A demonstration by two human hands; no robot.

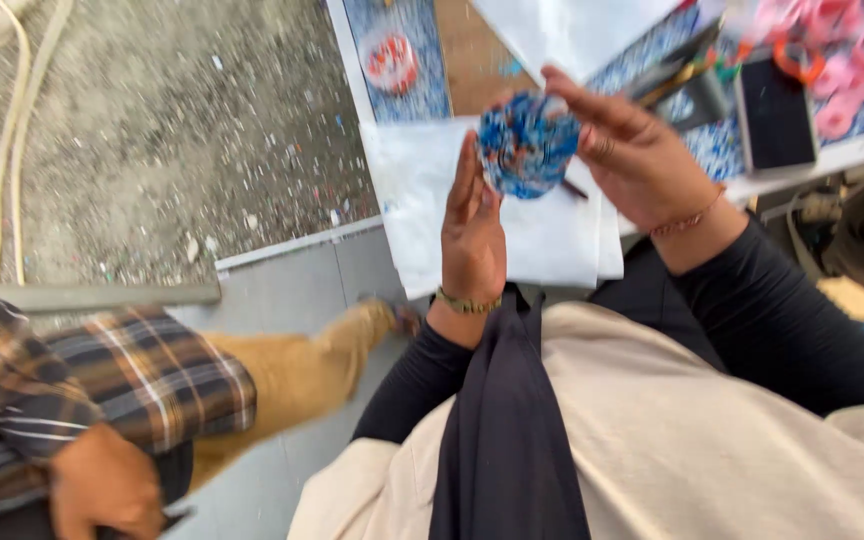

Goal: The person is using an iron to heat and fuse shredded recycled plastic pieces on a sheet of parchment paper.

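A gravelly floor strewn with small coloured flecks fills the left of the view, and a person in a plaid sleeve and tan trousers stands there. At the top a surface carries white sheets, a dark phone and pink rings. Above the sheets, the left hand stands edge-on with straight fingers against the left side of a blue, white and orange speckled round piece. The right hand holds that piece from the right, fingers curled around its upper edge. Both wrists wear thin bracelets.
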